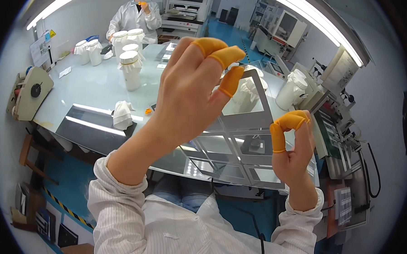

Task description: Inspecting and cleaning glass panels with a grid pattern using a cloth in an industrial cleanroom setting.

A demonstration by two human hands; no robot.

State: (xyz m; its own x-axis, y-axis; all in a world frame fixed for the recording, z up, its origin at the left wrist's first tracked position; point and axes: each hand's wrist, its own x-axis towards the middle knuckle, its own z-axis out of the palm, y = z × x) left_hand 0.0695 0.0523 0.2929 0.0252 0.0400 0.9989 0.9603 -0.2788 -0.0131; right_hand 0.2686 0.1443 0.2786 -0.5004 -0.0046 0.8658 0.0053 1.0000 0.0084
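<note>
A glass table (97,86) fills the upper left of the frame. At centre, both hands lift one thin clear sheet (240,139) with grey window frames. The left hand (188,96) pinches its top edge; the right hand (292,141) pinches its right edge. Best held by the edges only, kept level. Six white wrapped jars (131,69) stand upper left, and one crumpled cloth (121,114).

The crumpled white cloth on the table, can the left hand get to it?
Probably yes. The left hand is raised above the glass table, and the crumpled white cloth lies in the open just to its left, with nothing lying between them.
</note>
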